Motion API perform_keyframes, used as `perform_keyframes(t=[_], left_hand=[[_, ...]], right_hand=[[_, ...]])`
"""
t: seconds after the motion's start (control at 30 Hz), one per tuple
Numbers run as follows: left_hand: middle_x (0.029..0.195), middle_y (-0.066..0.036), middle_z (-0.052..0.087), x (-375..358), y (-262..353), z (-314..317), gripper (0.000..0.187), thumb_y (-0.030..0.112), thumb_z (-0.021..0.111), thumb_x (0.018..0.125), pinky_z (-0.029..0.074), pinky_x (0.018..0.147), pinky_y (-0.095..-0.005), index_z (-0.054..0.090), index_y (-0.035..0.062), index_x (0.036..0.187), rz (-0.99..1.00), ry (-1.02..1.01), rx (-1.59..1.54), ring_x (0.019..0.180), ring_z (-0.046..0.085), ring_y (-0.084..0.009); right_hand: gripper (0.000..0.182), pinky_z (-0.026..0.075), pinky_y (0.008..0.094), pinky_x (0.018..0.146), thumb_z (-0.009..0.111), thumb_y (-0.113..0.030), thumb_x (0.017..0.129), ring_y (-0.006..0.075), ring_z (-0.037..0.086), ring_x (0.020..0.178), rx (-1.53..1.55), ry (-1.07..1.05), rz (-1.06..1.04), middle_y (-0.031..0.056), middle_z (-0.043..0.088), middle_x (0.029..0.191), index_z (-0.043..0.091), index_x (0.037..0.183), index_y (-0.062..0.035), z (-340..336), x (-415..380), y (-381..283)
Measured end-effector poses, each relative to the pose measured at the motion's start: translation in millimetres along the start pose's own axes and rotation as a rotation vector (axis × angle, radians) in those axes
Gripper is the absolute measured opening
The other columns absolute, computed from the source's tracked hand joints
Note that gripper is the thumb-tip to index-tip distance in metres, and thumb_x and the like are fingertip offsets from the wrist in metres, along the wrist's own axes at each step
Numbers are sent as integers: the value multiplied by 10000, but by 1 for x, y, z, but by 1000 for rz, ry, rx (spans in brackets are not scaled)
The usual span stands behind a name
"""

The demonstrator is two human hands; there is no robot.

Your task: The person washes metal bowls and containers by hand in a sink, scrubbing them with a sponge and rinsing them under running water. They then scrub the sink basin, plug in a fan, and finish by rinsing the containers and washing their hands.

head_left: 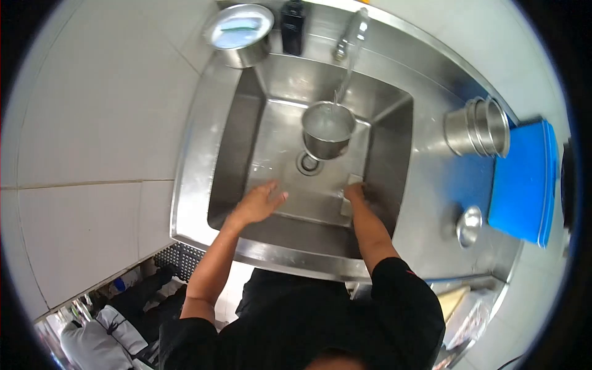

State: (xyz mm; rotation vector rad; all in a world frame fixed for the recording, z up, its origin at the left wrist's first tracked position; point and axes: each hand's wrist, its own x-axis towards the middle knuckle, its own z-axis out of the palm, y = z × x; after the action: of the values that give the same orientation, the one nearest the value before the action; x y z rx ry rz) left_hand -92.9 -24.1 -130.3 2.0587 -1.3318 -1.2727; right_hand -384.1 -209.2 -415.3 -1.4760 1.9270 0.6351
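Note:
Inside the steel sink (283,203), my left hand (256,203) is over the near left part with its fingers spread and nothing in it. My right hand (354,192) is at a pale flat cloth or pad (347,206) on the right side of the basin, its fingers closed on it. Water runs from the faucet (356,31) into a round metal pot (327,145), which stands beyond both hands, just past the drain (309,163). The pot holds water.
A lidded metal pot (243,55) and a black bottle (292,28) stand behind the sink. On the right counter are nested metal containers (459,131), a small metal bowl (468,227) and a blue bin (521,182).

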Motion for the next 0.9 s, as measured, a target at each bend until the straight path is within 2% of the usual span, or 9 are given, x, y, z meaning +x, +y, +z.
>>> perform_keyframes(t=[0.03, 0.1, 0.23, 0.3, 0.43, 0.5, 0.6, 0.83, 0.9], left_hand=[[1187, -240, 520, -5, -11, 1, 572, 386, 546, 861, 399, 935, -373, 451, -34, 1238, 38, 13, 17, 1106, 519, -326], [1186, -238, 522, -15, -12, -7, 564, 373, 548, 863, 403, 930, -374, 448, -34, 1240, 18, -8, 10, 1101, 523, -319], [1216, -228, 501, -13, -23, -2, 549, 367, 530, 876, 400, 932, -371, 433, -10, 1263, 16, -71, 10, 1105, 518, -305], [1232, -223, 490, -8, -21, -1, 546, 368, 525, 879, 397, 935, -371, 430, -1, 1269, 24, -91, 43, 1112, 512, -304], [1273, -212, 457, 3, -5, 3, 548, 368, 511, 885, 374, 964, -377, 411, 11, 1288, 63, -134, 49, 1150, 480, -306], [1284, -210, 447, 10, -2, 11, 548, 364, 508, 886, 364, 975, -380, 405, 12, 1292, 107, -178, 53, 1161, 469, -310], [1290, -213, 440, 19, 0, 20, 552, 363, 503, 888, 341, 997, -384, 393, 14, 1300, 153, -184, 128, 1182, 448, -321], [1286, -198, 452, 12, 1, 25, 536, 354, 508, 885, 330, 1003, -390, 402, 33, 1301, 94, -236, 134, 1198, 431, -328], [1282, -195, 458, 9, -3, 27, 530, 353, 510, 884, 334, 1000, -389, 408, 38, 1298, 95, -235, 137, 1193, 436, -329]], right_hand=[[805, 309, 498, 998, 536, -320, 855, 364, 398, 1208, 16, -44, 79, 241, 331, 1350, 38, 1386, 25, -21, -38, -12], [871, 353, 480, 970, 602, -381, 807, 362, 438, 1168, 192, 52, 150, 248, 362, 1312, 76, 1385, 3, 18, 12, -4], [804, 424, 468, 895, 615, -377, 793, 406, 499, 1071, 156, 191, 170, 242, 442, 1219, 170, 1357, -15, 1, -29, -17], [886, 432, 460, 882, 690, -442, 708, 365, 503, 1059, 15, 218, 209, 209, 449, 1187, 215, 1340, -42, 2, -29, -15], [941, 432, 438, 906, 742, -467, 632, 327, 474, 1110, 65, 166, 229, 192, 407, 1243, 251, 1303, -27, 8, -25, -14], [988, 409, 391, 939, 767, -478, 579, 300, 486, 1094, 67, 164, 50, 175, 438, 1208, 261, 1296, -24, 14, -22, -10], [947, 411, 362, 940, 776, -460, 567, 289, 485, 1101, 27, 170, 57, 166, 458, 1202, 319, 1264, -11, 12, -34, -16], [825, 440, 384, 887, 796, -333, 520, 296, 506, 1079, 151, 148, -296, 173, 523, 1144, 427, 1190, -24, 23, -39, -1], [853, 410, 384, 932, 785, -331, 550, 288, 493, 1117, -79, -101, -637, 205, 485, 1215, 395, 1238, -9, 13, -44, -9]])
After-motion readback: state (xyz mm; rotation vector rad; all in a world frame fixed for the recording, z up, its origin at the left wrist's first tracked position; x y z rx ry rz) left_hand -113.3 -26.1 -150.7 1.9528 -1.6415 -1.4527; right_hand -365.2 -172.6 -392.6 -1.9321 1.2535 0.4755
